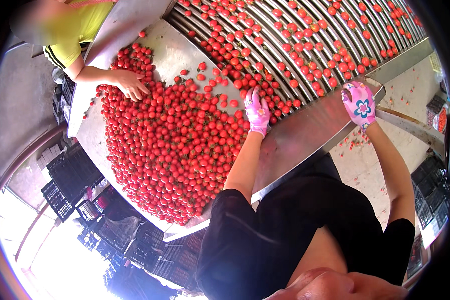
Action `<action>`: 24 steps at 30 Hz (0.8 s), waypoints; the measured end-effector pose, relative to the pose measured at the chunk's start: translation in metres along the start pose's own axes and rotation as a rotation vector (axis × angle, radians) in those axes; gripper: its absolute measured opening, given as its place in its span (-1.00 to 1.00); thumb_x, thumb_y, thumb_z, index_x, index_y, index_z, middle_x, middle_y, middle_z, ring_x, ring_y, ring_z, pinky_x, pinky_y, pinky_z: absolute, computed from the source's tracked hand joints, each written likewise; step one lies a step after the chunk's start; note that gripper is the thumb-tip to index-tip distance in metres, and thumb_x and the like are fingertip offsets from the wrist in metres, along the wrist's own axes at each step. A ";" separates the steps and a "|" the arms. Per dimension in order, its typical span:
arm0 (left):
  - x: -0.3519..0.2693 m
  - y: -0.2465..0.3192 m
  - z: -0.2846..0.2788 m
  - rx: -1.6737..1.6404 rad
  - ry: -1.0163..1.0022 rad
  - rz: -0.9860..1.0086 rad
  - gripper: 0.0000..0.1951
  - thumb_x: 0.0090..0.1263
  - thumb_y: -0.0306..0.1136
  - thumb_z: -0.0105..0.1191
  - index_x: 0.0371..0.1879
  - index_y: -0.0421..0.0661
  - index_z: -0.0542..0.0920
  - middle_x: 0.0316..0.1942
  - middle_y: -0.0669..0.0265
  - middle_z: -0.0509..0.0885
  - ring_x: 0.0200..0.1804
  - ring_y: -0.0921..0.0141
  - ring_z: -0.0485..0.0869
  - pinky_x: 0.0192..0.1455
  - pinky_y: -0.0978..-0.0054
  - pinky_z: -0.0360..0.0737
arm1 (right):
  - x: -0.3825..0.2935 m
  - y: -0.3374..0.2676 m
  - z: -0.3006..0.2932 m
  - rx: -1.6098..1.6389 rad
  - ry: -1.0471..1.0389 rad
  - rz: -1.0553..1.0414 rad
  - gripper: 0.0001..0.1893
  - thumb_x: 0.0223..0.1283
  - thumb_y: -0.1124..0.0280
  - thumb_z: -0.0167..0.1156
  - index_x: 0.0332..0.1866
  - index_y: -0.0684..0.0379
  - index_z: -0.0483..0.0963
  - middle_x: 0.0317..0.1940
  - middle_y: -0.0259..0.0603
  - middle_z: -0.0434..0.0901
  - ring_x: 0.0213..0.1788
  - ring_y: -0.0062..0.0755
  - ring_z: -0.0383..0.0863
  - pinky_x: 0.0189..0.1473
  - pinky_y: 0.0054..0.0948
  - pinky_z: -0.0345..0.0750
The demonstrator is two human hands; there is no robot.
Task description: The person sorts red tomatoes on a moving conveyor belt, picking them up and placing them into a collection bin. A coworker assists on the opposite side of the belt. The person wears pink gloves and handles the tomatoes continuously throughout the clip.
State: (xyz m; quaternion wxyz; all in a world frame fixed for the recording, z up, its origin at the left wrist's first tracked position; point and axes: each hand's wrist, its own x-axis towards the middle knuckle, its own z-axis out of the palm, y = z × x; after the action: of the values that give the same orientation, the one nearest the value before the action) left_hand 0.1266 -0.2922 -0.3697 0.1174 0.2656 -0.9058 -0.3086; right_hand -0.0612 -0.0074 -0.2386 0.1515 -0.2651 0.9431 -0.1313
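Note:
A large heap of red cherry tomatoes covers the sloping metal chute before me. My left hand, in a pink patterned glove, lies at the heap's right edge where the chute meets the metal rollers. Its fingers stretch out over the tomatoes, slightly apart, with no grip visible. My right hand, in a matching glove with a flower print, is at the outer end of the metal side rail. Its fingers curl over the rail; whether anything is inside them is hidden.
Across the chute a person's bare hand touches the heap; the person wears a yellow shirt. Black plastic crates stand below left, and more crates at right. Fallen tomatoes lie on the floor beside a metal bar.

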 end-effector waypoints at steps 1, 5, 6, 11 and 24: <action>0.011 0.004 -0.001 -0.004 0.003 -0.011 -0.56 0.21 -0.53 0.11 0.13 -0.17 0.51 0.05 0.02 0.56 0.10 0.04 0.53 0.19 0.15 0.50 | 0.000 0.001 0.001 -0.007 0.002 0.005 -0.78 0.19 0.26 0.15 -0.20 0.16 0.59 -0.17 -0.10 0.62 -0.06 -0.08 0.58 0.07 -0.14 0.45; 0.056 0.020 0.015 0.107 -0.088 -0.084 -0.64 0.25 -0.38 0.17 0.05 -0.13 0.56 -0.04 0.10 0.58 0.03 0.10 0.55 0.06 0.16 0.53 | 0.000 -0.004 -0.002 -0.031 -0.035 0.029 -0.76 0.21 0.24 0.14 -0.17 0.16 0.59 -0.11 -0.08 0.63 0.00 -0.09 0.57 0.12 -0.15 0.44; 0.066 0.022 0.020 0.170 -0.123 -0.116 -0.65 0.24 -0.34 0.19 0.01 -0.13 0.58 -0.05 0.10 0.59 0.03 0.09 0.54 0.06 0.15 0.53 | 0.000 0.000 0.001 -0.042 -0.029 0.030 -0.75 0.21 0.23 0.14 -0.16 0.16 0.60 -0.10 -0.08 0.63 0.01 -0.09 0.57 0.14 -0.15 0.43; 0.082 0.038 0.038 0.354 -0.157 -0.216 -0.68 0.15 -0.23 0.27 -0.15 -0.10 0.66 -0.05 0.10 0.59 0.03 0.07 0.51 0.03 0.13 0.53 | -0.003 0.001 0.004 -0.090 0.003 0.025 -0.74 0.21 0.22 0.14 -0.15 0.15 0.60 -0.07 -0.07 0.63 0.04 -0.09 0.56 0.17 -0.14 0.42; 0.116 -0.006 0.005 -1.081 0.405 -0.731 -0.81 0.25 -0.68 -0.03 -0.21 -0.15 0.47 -0.43 0.29 0.63 -0.52 0.50 0.57 -0.51 0.58 0.51 | -0.001 -0.010 -0.009 -0.009 0.009 0.034 -0.81 0.17 0.30 0.16 -0.21 0.15 0.59 -0.20 -0.19 0.62 -0.07 -0.12 0.58 0.06 -0.19 0.46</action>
State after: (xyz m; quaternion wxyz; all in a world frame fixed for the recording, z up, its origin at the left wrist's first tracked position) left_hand 0.0310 -0.3577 -0.3721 0.2888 0.5109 -0.4369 -0.6817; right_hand -0.0591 -0.0137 -0.2272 0.1483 -0.2490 0.9488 -0.1255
